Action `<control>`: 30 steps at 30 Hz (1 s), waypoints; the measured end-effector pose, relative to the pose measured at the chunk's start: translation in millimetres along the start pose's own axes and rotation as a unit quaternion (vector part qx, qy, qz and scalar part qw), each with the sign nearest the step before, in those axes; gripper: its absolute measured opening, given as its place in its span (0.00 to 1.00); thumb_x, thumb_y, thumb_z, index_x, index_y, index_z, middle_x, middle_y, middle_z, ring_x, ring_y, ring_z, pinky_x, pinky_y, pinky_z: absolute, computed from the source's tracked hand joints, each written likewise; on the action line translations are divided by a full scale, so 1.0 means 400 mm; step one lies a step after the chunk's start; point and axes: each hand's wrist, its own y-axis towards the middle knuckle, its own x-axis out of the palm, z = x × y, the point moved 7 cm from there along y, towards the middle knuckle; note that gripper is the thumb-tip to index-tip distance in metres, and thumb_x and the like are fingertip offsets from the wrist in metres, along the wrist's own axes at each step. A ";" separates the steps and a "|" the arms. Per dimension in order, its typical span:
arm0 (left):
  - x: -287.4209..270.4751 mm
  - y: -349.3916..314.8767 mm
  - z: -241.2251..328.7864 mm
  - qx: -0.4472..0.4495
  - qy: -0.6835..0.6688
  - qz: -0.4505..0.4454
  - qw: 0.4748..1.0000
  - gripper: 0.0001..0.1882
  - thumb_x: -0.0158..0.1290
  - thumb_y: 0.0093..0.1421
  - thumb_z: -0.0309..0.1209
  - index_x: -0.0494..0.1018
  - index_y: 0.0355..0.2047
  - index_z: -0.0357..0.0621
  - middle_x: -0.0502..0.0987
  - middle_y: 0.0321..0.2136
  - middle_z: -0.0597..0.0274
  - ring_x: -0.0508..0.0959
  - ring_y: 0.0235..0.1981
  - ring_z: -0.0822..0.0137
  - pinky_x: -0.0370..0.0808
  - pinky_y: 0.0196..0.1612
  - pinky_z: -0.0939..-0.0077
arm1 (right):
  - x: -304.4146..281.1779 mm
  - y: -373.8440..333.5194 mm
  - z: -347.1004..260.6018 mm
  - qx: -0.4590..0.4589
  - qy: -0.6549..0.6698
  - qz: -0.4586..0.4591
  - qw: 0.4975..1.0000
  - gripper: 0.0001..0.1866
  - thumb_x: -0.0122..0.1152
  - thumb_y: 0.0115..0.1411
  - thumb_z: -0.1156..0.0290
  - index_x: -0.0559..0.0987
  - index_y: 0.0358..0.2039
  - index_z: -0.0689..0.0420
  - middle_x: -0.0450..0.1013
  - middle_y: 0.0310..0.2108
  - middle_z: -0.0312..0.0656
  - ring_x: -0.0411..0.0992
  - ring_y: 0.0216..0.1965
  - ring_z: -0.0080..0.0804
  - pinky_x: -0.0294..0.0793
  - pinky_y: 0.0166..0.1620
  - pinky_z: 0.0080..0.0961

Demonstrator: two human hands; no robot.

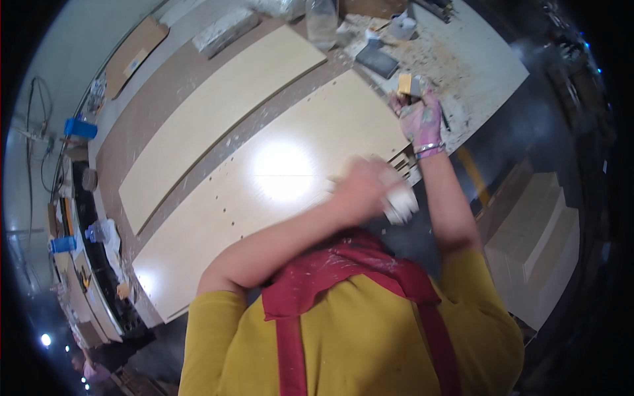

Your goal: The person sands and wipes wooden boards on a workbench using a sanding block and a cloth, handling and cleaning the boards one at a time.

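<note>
A long pale wooden panel with a row of small dark holes lies on the workbench in front of me, a bright reflection on its face. My left hand is smeared by motion over the panel's near edge, and a crumpled white cloth shows at its fingers. Farther right, my right hand, in a pink-stained covering with a band at the wrist, is closed around a small yellow and grey block beyond the panel's right end. Its fingertips are partly hidden by the block.
A second pale panel lies behind the first. At the far right of the bench are a dark grey block, a plastic bottle and a small cup. Stacked boards stand right of me; blue containers are at left.
</note>
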 end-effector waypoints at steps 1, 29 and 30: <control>0.020 0.027 0.059 0.020 -0.073 -0.072 0.995 0.24 0.57 0.43 0.32 0.71 0.44 0.50 0.71 0.40 0.53 0.70 0.43 0.53 0.67 0.46 0.63 | -0.012 -0.025 -0.038 -0.012 -0.001 0.026 1.000 0.18 0.48 0.61 0.57 0.69 0.42 0.58 0.69 0.34 0.42 0.69 0.34 0.33 0.74 0.39 0.34; -0.140 0.108 -0.341 -0.271 -0.218 0.073 0.935 0.16 0.47 0.58 0.35 0.69 0.44 0.41 0.74 0.34 0.60 0.74 0.33 0.66 0.70 0.38 0.73 | -0.285 -0.201 -0.086 0.093 0.092 0.072 0.989 0.13 0.50 0.62 0.57 0.71 0.38 0.51 0.71 0.30 0.38 0.71 0.29 0.30 0.72 0.36 0.31; -0.151 0.061 -0.354 -0.345 -0.446 0.120 0.817 0.17 0.45 0.60 0.38 0.69 0.45 0.41 0.73 0.35 0.62 0.73 0.34 0.70 0.70 0.37 0.75 | -0.288 -0.197 -0.089 0.095 0.104 0.093 0.986 0.14 0.50 0.61 0.55 0.72 0.38 0.52 0.71 0.30 0.38 0.70 0.30 0.31 0.72 0.37 0.31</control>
